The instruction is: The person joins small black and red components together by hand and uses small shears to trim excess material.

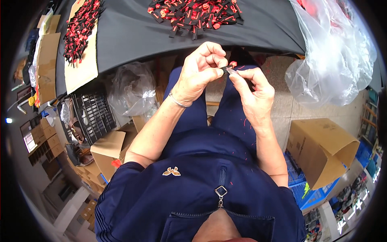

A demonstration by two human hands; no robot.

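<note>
Above my lap, just short of the table edge, my two hands meet at a small black fabric piece with a red part (233,64). My left hand (196,73) pinches its black end between thumb and forefinger, the other fingers curled. My right hand (256,93) is closed at the piece's other side, thumb against forefinger; a small pale, shiny tip shows there, too small to name. Beyond them, a loose heap of similar black-and-red pieces (197,17) lies on the black-covered table (125,34). Red thread bits are scattered over my dark blue clothes.
More such pieces (82,30) lie on a cardboard sheet (82,76) at the table's left. A clear plastic bag (328,60) hangs over the right edge. Below stand an open carton (318,147) on a blue crate (300,189), a black crate (94,111) and another carton (107,149).
</note>
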